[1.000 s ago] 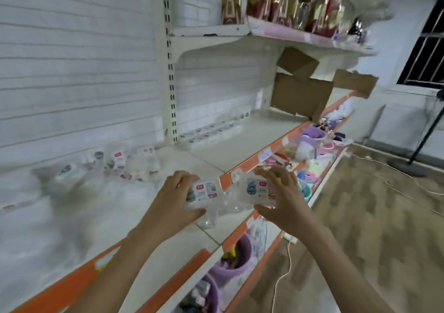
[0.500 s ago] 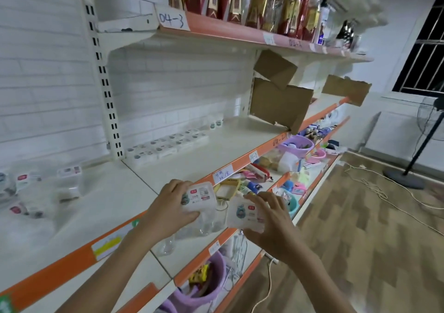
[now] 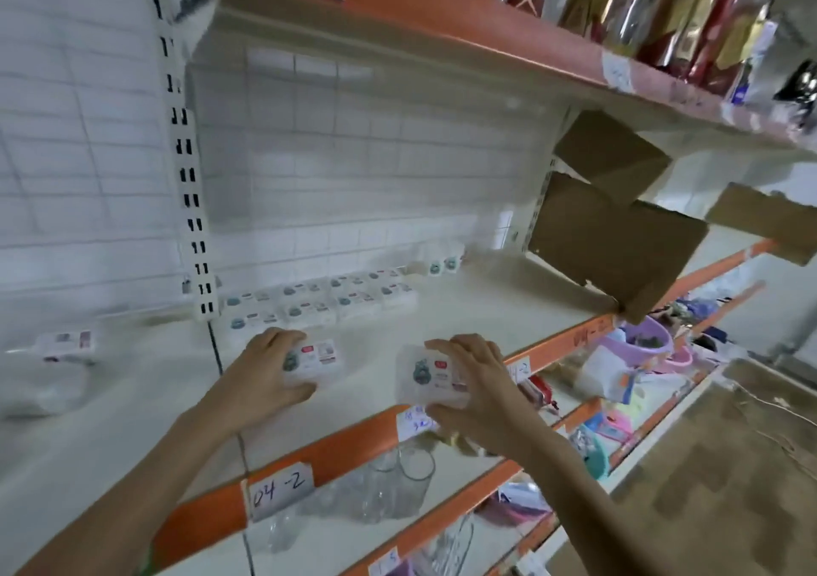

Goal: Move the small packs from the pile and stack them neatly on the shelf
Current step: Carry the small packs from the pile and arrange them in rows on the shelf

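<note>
1. Left hand (image 3: 265, 372) at centre-left of frame, fingers curled over a small pack (image 3: 316, 361), gripping it just above the white shelf (image 3: 464, 310).
2. Right hand (image 3: 475, 381) at centre, fingers and thumb clamped on a second small pack (image 3: 424, 376), held near the shelf's orange front edge (image 3: 345, 438); the two packs were apart.
3. Stacked packs (image 3: 318, 306) sat in rows at the back of the shelf, above the left hand, against the white tiled wall (image 3: 331, 155).
4. Loose pile of packs (image 3: 66, 345) at the left edge of frame, blurred, on the neighbouring shelf section.
5. Cardboard pieces (image 3: 614, 239) hung at right of frame.
6. Clear glasses (image 3: 398, 482) stood on the lower shelf, below centre.
7. Purple basin (image 3: 636, 345) lower right; upper shelf held red-and-gold packets (image 3: 641, 5) at top right.
</note>
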`<control>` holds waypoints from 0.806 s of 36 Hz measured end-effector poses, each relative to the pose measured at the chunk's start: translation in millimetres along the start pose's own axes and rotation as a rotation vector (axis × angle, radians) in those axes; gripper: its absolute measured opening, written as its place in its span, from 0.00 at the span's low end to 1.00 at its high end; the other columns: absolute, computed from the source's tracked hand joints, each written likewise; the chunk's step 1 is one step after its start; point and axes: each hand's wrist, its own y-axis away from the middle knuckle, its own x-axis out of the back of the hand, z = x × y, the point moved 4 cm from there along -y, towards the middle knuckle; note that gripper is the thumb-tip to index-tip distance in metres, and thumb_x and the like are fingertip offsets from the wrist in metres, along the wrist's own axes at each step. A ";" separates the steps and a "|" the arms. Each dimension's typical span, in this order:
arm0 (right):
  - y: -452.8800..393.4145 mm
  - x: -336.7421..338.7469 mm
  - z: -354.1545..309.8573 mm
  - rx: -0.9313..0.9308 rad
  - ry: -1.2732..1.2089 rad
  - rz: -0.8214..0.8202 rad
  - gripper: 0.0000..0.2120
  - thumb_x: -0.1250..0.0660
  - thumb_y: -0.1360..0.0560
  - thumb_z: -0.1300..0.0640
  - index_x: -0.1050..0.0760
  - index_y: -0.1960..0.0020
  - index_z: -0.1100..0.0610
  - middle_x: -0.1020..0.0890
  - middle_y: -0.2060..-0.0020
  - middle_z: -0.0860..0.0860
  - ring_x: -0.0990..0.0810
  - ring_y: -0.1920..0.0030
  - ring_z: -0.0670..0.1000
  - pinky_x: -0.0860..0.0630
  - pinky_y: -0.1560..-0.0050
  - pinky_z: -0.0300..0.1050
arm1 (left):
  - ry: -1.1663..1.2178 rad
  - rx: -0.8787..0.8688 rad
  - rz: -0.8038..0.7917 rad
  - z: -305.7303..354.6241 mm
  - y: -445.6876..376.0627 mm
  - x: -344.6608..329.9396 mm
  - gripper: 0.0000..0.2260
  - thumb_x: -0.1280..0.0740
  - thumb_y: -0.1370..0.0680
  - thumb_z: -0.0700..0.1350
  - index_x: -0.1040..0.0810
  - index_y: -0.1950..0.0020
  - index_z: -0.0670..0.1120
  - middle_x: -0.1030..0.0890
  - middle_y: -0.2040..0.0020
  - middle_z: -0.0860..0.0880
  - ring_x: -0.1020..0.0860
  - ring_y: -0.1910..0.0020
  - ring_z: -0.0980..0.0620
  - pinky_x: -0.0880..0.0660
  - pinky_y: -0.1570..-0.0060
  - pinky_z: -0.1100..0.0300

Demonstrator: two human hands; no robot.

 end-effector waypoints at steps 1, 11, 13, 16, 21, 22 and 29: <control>-11.2 -2.4 3.6 0.016 -0.004 -0.014 0.33 0.29 0.32 0.52 0.37 0.30 0.48 0.35 0.37 0.48 0.40 0.38 0.48 0.35 0.36 0.43 | -0.015 0.022 0.010 -6.2 -3.4 0.3 0.33 0.29 0.29 0.54 0.37 0.29 0.45 0.33 0.34 0.49 0.36 0.34 0.52 0.38 0.39 0.63; -93.5 -43.6 3.3 0.223 -0.141 -0.155 0.33 0.29 0.31 0.51 0.38 0.29 0.53 0.36 0.37 0.52 0.40 0.38 0.51 0.41 0.34 0.42 | -0.009 0.227 0.068 -45.0 -0.8 12.7 0.33 0.25 0.33 0.53 0.32 0.33 0.43 0.29 0.36 0.46 0.30 0.37 0.47 0.32 0.36 0.54; -109.8 -55.1 -3.4 0.253 -0.176 -0.218 0.32 0.30 0.29 0.52 0.40 0.28 0.52 0.37 0.36 0.51 0.42 0.36 0.52 0.41 0.33 0.43 | 0.023 0.279 0.097 -50.2 1.3 16.4 0.30 0.24 0.33 0.46 0.31 0.34 0.41 0.29 0.39 0.45 0.30 0.39 0.47 0.32 0.38 0.57; -133.8 -74.7 -12.9 0.275 -0.204 -0.334 0.32 0.32 0.27 0.52 0.43 0.27 0.51 0.40 0.33 0.50 0.45 0.32 0.51 0.42 0.33 0.44 | 0.041 0.278 0.077 -51.5 4.4 15.5 0.31 0.23 0.35 0.49 0.29 0.35 0.43 0.35 0.42 0.49 0.34 0.40 0.51 0.39 0.41 0.68; -161.8 -101.7 -19.9 0.334 -0.098 -0.483 0.32 0.35 0.25 0.54 0.45 0.26 0.53 0.46 0.29 0.51 0.52 0.28 0.53 0.40 0.32 0.50 | 0.129 0.379 0.155 -64.4 9.7 6.1 0.29 0.23 0.34 0.45 0.28 0.36 0.45 0.39 0.42 0.46 0.39 0.39 0.53 0.47 0.43 0.82; -164.6 -106.3 -18.6 0.347 -0.067 -0.491 0.31 0.35 0.25 0.54 0.45 0.26 0.54 0.48 0.29 0.52 0.53 0.28 0.54 0.39 0.32 0.51 | 0.140 0.394 0.159 -65.1 8.4 4.9 0.29 0.23 0.33 0.43 0.28 0.35 0.43 0.38 0.42 0.45 0.39 0.40 0.54 0.47 0.45 0.84; -176.7 -121.5 -11.1 0.420 -0.163 -0.433 0.26 0.35 0.25 0.54 0.39 0.29 0.51 0.45 0.33 0.52 0.47 0.30 0.54 0.35 0.34 0.47 | 0.178 0.540 0.237 -61.8 -0.3 3.1 0.50 0.36 0.48 0.66 0.36 0.30 0.43 0.37 0.42 0.48 0.37 0.41 0.55 0.44 0.45 0.76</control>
